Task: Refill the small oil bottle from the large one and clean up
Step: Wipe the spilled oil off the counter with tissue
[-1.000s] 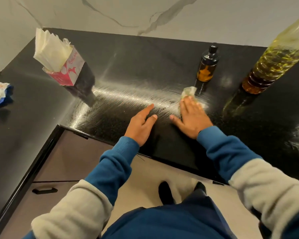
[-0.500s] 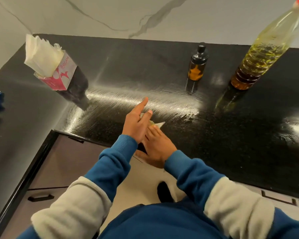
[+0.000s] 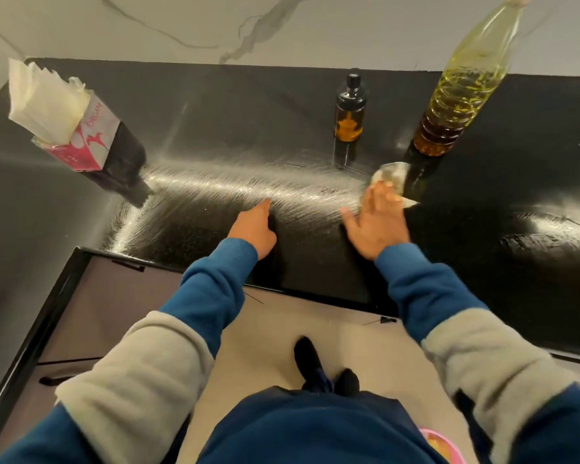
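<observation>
Black table [image 3: 315,105], streaked with wipe marks. Since half a second ago the right hand [image 3: 377,222] has swept from the near edge, beside the left hand, out to the right; its fingers now lie flat, pressing a crumpled tissue [image 3: 390,177] to the surface just before the large oil bottle [image 3: 462,92]. The left hand [image 3: 253,226] has stayed central, forefinger extended, holding nothing. The small oil bottle [image 3: 349,112] stands capped, left of the large one and apart from it. A napkin box [image 3: 81,135] stands far left, well apart; nothing obstructs the wiping hand.
</observation>
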Demonstrator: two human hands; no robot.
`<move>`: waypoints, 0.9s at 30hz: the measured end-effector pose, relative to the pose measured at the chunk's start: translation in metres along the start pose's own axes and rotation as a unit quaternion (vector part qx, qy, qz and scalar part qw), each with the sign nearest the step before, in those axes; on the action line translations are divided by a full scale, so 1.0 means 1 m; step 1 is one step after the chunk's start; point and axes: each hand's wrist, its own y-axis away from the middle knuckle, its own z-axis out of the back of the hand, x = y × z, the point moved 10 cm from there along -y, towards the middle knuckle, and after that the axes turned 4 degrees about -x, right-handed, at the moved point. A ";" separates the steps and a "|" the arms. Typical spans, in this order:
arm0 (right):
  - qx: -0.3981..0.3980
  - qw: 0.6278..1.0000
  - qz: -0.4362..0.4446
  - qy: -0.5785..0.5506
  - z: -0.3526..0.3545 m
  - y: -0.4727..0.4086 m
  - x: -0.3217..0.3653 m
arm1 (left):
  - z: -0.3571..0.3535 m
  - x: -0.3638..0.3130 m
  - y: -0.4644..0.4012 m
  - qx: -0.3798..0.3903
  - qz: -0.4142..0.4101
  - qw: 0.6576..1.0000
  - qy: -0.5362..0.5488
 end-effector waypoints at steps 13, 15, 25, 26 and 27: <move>0.047 0.961 0.272 0.005 -0.045 0.128 0.144 | -0.022 -0.045 0.000 -0.041 -0.044 0.998 0.025; 0.041 0.973 0.227 -0.009 -0.040 0.132 0.118 | -0.027 -0.042 0.002 -0.044 -0.033 0.998 -0.012; -0.026 0.999 0.041 -0.011 -0.015 0.147 -0.035 | -0.074 -0.062 0.033 -0.029 -0.066 0.993 -0.095; -0.032 0.999 0.023 -0.006 -0.012 0.149 -0.052 | -0.078 -0.067 0.036 -0.028 -0.079 0.993 -0.083; -0.039 0.999 0.005 0.002 -0.008 0.152 -0.070 | -0.081 -0.072 0.038 -0.030 -0.090 0.993 -0.072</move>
